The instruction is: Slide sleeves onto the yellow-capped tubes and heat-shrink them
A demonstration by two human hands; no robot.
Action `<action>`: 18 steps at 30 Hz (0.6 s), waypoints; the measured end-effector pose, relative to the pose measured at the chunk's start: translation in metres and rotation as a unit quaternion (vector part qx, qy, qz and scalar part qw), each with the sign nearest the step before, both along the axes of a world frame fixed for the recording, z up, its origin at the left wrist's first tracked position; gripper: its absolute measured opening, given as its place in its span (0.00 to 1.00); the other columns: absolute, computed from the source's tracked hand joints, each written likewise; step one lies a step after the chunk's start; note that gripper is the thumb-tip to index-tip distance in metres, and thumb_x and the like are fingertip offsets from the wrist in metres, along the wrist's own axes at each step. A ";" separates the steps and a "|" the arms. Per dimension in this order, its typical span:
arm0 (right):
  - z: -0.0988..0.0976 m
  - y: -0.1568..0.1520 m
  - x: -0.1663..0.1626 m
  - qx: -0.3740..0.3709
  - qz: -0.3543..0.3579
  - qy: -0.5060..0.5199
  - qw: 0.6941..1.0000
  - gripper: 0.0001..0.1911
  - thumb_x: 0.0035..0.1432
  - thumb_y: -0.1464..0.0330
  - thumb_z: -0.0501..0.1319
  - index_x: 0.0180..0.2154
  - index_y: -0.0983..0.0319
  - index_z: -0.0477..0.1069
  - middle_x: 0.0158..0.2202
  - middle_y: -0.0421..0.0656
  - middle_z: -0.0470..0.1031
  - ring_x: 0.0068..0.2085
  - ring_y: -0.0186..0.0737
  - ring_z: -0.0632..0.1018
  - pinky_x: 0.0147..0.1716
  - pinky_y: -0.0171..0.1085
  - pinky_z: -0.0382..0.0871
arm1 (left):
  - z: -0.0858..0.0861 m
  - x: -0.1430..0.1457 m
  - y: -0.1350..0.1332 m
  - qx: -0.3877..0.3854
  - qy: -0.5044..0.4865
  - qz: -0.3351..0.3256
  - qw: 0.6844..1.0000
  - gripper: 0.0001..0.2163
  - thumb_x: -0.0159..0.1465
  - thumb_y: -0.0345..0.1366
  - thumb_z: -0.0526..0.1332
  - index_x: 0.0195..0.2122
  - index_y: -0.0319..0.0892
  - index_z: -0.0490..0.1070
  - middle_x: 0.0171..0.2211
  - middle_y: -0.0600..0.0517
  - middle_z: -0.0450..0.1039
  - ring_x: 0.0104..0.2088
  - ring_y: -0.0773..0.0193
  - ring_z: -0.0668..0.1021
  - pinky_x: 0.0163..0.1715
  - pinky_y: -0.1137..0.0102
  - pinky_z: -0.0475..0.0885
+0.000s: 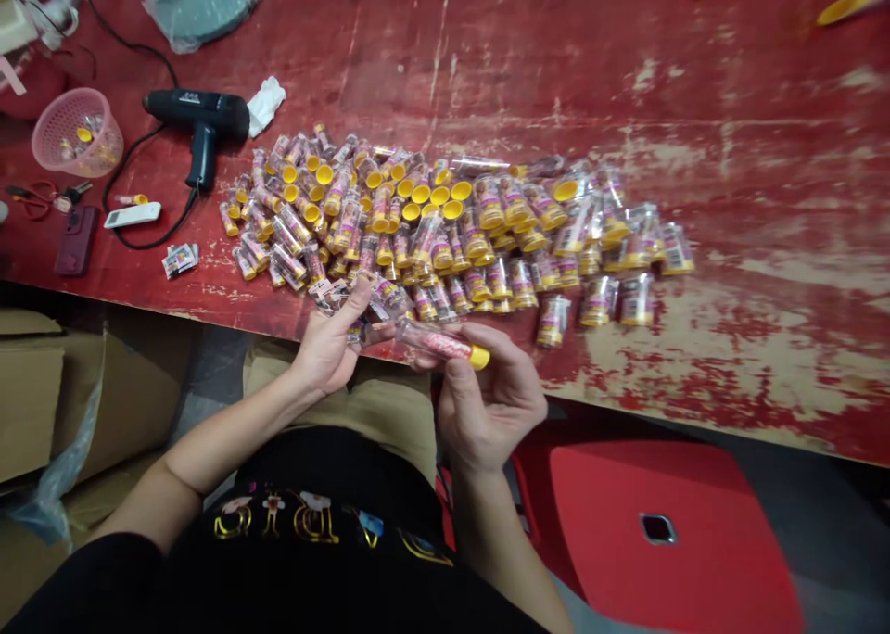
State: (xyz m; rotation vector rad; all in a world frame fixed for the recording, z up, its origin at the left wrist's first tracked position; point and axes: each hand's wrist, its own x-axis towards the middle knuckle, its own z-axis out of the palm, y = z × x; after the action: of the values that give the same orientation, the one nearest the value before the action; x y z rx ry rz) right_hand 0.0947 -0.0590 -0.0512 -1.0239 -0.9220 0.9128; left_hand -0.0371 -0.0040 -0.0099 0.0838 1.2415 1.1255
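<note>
My right hand [490, 402] is closed round a clear plastic tube with a yellow cap [441, 344], held level just in front of the table's near edge. My left hand [328, 342] pinches a small printed label or wrapper piece [332, 293] between thumb and fingers, close to the tube's open end. A large pile of the same yellow-capped tubes [445, 226] lies on the worn red table [695, 152] right behind both hands.
A black heat gun [198, 120] with its cord lies at the left, beside a pink basket [76, 133], a white cloth [266, 104], red scissors [34, 198] and a phone [75, 238]. A red stool [667, 532] stands at my right, cardboard boxes [31, 393] at my left.
</note>
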 end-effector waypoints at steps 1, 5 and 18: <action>0.000 0.000 0.000 -0.007 0.003 0.010 1.000 0.18 0.62 0.75 0.65 0.51 0.54 0.78 0.45 0.43 0.77 0.39 0.35 0.81 0.31 0.32 0.81 | 0.000 0.000 0.000 0.002 0.002 0.000 1.000 0.14 0.56 0.38 0.76 0.37 0.38 0.75 0.36 0.51 0.80 0.36 0.62 0.83 0.37 0.70 0.80; 0.002 0.002 -0.001 -0.002 -0.001 -0.013 1.000 0.17 0.61 0.74 0.65 0.51 0.53 0.78 0.45 0.43 0.77 0.39 0.36 0.81 0.30 0.34 0.81 | -0.002 -0.001 -0.003 0.029 0.001 -0.013 0.999 0.17 0.52 0.39 0.79 0.34 0.38 0.74 0.33 0.53 0.78 0.34 0.64 0.82 0.36 0.71 0.81; -0.001 -0.001 0.000 0.040 -0.051 -0.135 0.989 0.20 0.60 0.73 0.67 0.53 0.52 0.78 0.46 0.44 0.77 0.46 0.43 0.81 0.38 0.42 0.83 | 0.000 -0.003 -0.003 0.043 -0.021 -0.060 0.997 0.17 0.52 0.40 0.78 0.34 0.39 0.73 0.30 0.55 0.75 0.32 0.64 0.81 0.39 0.64 0.82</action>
State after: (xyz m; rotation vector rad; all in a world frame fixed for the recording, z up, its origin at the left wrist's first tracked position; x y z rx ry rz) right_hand 0.0948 -0.0598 -0.0524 -1.1326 -1.1119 0.6562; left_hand -0.0405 -0.0068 -0.0096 0.1961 1.1361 1.0719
